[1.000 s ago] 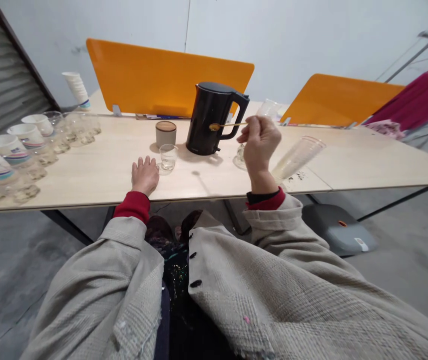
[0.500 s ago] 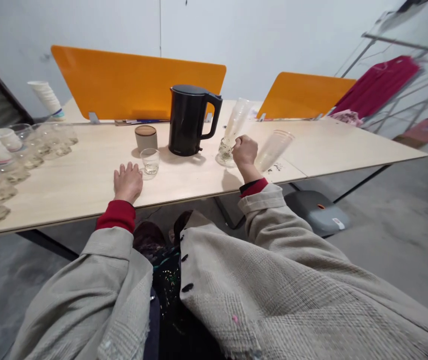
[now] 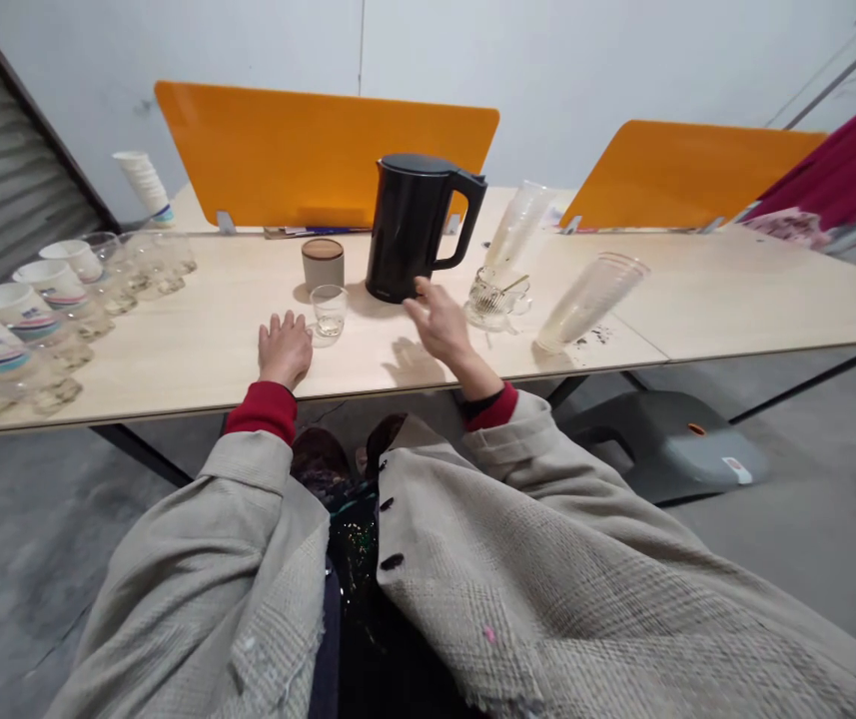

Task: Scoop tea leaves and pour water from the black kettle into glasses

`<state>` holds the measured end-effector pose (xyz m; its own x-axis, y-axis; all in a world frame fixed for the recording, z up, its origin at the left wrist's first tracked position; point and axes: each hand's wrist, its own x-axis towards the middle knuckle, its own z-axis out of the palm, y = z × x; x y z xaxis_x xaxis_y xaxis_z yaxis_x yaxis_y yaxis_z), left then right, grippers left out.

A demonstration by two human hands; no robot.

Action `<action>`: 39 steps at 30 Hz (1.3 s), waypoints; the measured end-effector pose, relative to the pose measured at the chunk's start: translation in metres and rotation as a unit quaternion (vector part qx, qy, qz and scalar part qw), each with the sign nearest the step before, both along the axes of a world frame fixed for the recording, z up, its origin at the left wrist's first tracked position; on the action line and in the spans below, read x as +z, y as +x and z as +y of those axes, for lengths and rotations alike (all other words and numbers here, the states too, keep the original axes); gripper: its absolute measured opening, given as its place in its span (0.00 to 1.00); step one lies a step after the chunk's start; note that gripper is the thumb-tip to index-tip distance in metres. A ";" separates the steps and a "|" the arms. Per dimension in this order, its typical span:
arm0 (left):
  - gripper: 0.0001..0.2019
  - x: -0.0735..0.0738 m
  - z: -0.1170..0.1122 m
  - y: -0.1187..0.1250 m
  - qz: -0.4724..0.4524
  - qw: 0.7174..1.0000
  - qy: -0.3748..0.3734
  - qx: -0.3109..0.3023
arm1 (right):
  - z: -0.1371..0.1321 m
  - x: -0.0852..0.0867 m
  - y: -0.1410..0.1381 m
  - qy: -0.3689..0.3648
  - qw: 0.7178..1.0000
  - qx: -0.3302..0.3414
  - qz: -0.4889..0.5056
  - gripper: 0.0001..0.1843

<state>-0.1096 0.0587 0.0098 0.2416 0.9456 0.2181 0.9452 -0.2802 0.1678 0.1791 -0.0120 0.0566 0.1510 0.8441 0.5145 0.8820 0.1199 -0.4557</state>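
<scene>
My left hand [image 3: 285, 350] lies flat on the table, fingers spread, just left of a small clear glass [image 3: 330, 312]. Behind that glass stands a grey canister [image 3: 323, 266] with a wooden lid. My right hand [image 3: 438, 322] is in the air in front of the black electric kettle [image 3: 407, 232], fingers apart and holding nothing. To its right, a ribbed glass cup [image 3: 491, 298] sits on a clear saucer, with a spoon [image 3: 511, 288] leaning in it. A tilted stack of clear plastic cups [image 3: 590, 300] rests farther right, beside dark crumbs [image 3: 596, 338].
Paper cups [image 3: 12, 308] and clear glasses [image 3: 117, 290] stand in rows at the left, with a paper cup stack [image 3: 144, 188] behind. Another clear cup stack [image 3: 523, 225] leans behind the ribbed cup. Orange dividers [image 3: 323, 150] line the back. A grey stool [image 3: 667, 439] is below the table's edge.
My right hand has left the ribbed glass cup, moved left toward the kettle and opened. The spoon now leans in the cup. My left hand stays on the table; the view has turned left.
</scene>
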 end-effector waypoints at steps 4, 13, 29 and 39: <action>0.32 0.001 -0.001 0.000 0.007 1.000 0.001 0.002 | 0.029 -0.006 -0.055 -0.192 0.973 0.087 -0.096 0.40; 0.33 0.009 -0.005 0.000 0.010 1.000 -0.027 0.000 | 0.031 -0.027 -0.086 -0.255 0.950 0.114 -0.138 0.40; 0.34 0.018 -0.011 -0.001 0.020 0.998 -0.062 0.006 | 0.026 -0.028 -0.088 -0.252 0.951 0.109 -0.142 0.41; 0.33 0.017 -0.013 0.000 0.029 0.997 -0.068 0.013 | 0.028 -0.040 -0.087 -0.224 0.957 0.106 -0.148 0.39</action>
